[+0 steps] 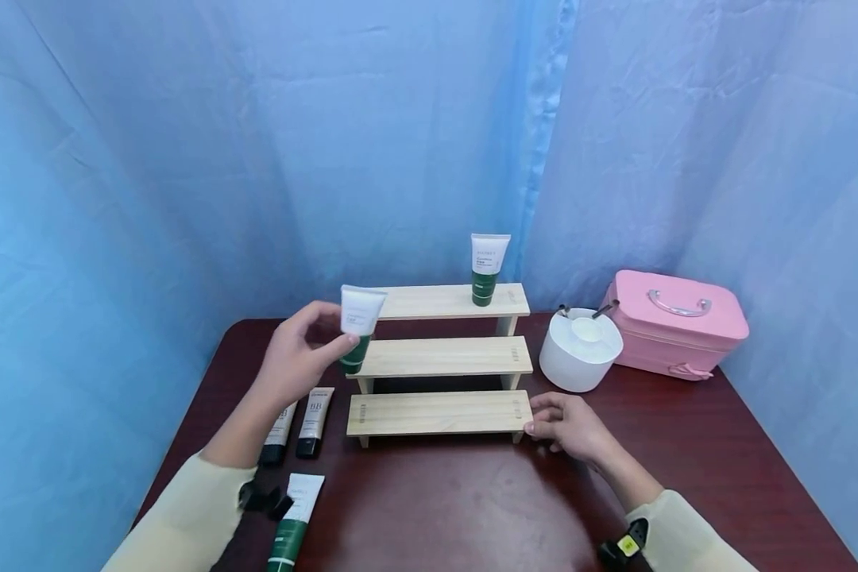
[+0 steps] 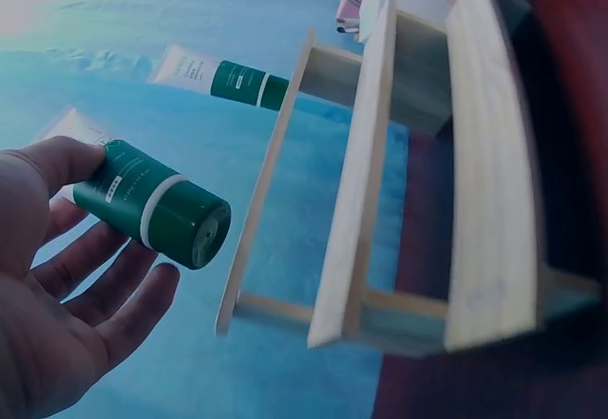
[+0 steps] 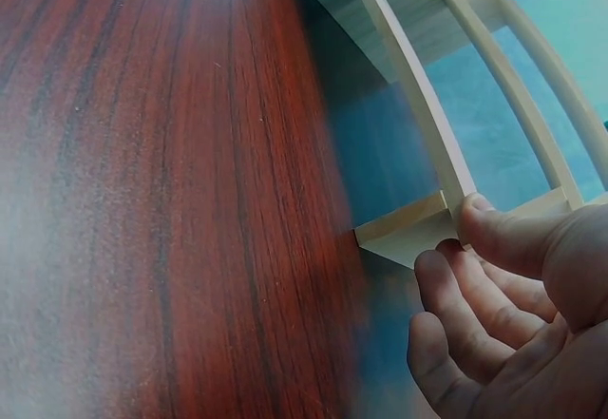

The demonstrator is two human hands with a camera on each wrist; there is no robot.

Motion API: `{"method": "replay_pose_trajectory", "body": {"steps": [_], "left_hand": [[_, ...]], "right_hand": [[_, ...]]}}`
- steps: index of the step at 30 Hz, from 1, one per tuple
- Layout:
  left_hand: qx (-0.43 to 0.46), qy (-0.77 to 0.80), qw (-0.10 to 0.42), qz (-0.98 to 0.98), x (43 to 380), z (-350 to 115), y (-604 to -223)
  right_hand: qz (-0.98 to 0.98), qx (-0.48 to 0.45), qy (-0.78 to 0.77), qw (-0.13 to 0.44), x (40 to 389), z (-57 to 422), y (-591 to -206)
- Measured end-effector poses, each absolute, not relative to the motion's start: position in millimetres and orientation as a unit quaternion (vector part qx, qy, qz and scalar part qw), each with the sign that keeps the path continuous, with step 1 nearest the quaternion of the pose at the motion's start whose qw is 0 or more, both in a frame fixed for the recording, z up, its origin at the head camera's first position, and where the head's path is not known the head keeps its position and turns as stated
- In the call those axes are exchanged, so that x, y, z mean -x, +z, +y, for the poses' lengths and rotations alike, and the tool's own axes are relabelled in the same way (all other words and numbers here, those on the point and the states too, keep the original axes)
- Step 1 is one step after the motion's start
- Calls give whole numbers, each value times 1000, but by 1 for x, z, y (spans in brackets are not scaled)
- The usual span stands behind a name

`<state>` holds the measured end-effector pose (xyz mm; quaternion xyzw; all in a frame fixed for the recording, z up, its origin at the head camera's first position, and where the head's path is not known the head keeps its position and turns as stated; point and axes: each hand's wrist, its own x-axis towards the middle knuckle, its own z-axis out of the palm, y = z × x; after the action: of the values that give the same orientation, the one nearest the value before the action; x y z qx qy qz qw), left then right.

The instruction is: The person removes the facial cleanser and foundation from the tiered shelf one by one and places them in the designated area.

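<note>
My left hand [image 1: 296,349] pinches a white-and-green squeeze tube [image 1: 361,311] between thumb and fingers, cap downward, in front of the left end of a three-step wooden display stand [image 1: 439,412]. In the left wrist view, the tube's green cap [image 2: 195,226] points toward the stand and does not touch it. My right hand [image 1: 568,425] holds the right end of the lowest step; in the right wrist view its thumb [image 3: 503,234] lies on the board's edge, with fingers curled below. A second white-and-green tube [image 1: 485,270] stands on its cap at the top step's right side.
Two beige BB cream tubes [image 1: 314,421] and another white-and-green tube [image 1: 296,520] lie on the dark red table [image 1: 429,508], near my left forearm. Right of the stand are a white round container [image 1: 579,357] and a pink case [image 1: 675,326]. Blue curtains [image 1: 400,143] hang behind.
</note>
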<state>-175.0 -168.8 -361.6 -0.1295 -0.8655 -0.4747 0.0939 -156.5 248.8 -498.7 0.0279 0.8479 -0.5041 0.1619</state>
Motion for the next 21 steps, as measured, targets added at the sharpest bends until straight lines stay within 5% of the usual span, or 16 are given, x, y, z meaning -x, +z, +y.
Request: {"method": "replay_pose_trajectory", "body": {"steps": [11, 21], "left_hand": [[87, -443, 75, -889, 107, -231, -399], [-17, -493, -28, -869, 65, -258, -447]], "right_hand": [[847, -26, -508, 158, 155, 250, -502], [844, -29, -510, 162, 157, 249, -501]]}}
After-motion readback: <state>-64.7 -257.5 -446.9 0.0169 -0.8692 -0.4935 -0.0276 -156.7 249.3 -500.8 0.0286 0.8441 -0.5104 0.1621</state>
